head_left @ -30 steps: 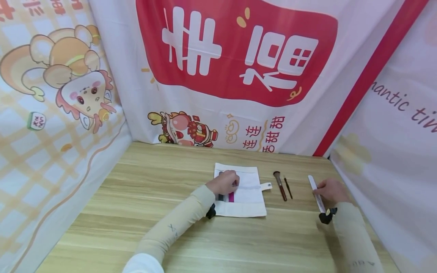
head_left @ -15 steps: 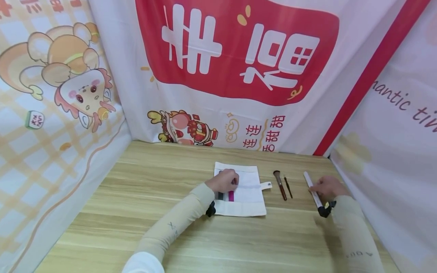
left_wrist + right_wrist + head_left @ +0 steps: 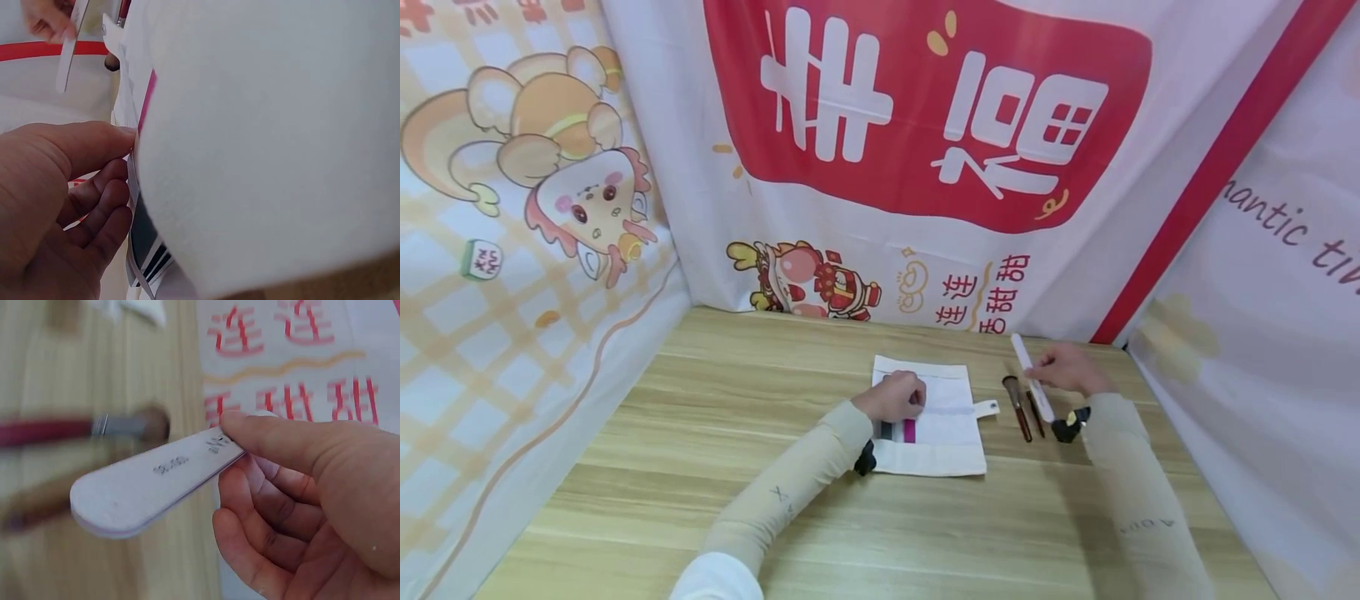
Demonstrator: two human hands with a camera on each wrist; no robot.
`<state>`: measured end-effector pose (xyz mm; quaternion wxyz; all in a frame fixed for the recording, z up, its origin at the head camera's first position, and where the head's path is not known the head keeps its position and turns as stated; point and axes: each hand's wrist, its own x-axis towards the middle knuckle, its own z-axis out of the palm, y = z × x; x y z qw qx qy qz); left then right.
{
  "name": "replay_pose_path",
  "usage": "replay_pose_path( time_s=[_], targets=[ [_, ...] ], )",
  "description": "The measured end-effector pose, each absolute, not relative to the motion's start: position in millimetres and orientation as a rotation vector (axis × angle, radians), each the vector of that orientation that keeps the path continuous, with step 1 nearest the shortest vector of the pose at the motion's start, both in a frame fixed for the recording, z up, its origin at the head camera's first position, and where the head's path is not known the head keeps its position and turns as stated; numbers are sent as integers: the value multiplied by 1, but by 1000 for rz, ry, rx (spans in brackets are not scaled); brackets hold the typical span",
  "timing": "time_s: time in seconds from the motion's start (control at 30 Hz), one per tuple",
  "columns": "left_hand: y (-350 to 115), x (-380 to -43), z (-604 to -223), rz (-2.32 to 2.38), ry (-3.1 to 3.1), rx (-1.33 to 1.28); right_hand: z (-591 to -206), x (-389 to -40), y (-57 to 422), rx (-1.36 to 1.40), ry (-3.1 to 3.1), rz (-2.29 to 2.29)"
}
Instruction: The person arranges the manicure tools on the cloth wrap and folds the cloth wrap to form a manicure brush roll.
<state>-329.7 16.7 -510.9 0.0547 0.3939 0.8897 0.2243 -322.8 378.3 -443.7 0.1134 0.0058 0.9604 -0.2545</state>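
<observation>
In the head view my left hand (image 3: 895, 396) is on an unfolded white fabric pouch (image 3: 951, 429) with a snap tab. The left wrist view shows that thumb and the curled fingers gathered at the pouch's edge (image 3: 139, 156). Dark and magenta strips (image 3: 910, 430) show in the pouch below this hand. My right hand (image 3: 1067, 368) pinches a white nail file (image 3: 137, 481) with printed numbers between thumb and fingers. The file is raised over the table, tilted, and overlaps the thin brown tool (image 3: 1036, 417) in the head view.
A makeup brush (image 3: 1019, 412) with a red-brown handle lies right of the pouch, beside the thin brown tool. Fabric screens (image 3: 925, 192) with printed figures and characters enclose the wooden table (image 3: 760, 367) at the back and both sides.
My right hand has lifted the nail file and carried it left and away from me, from the table's right side to above the brushes. The left hand stays in place on the pouch.
</observation>
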Motion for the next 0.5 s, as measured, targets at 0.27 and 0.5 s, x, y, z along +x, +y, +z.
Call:
replay_pose_path(
  time_s=[0.27, 0.5],
  targets=[
    [16, -330, -512, 720, 2670, 1194, -441, -351, 308, -133, 2823, -901],
    [14, -330, -511, 742, 2676, 1187, -450, -366, 255, -119, 2813, -1084]
  ],
)
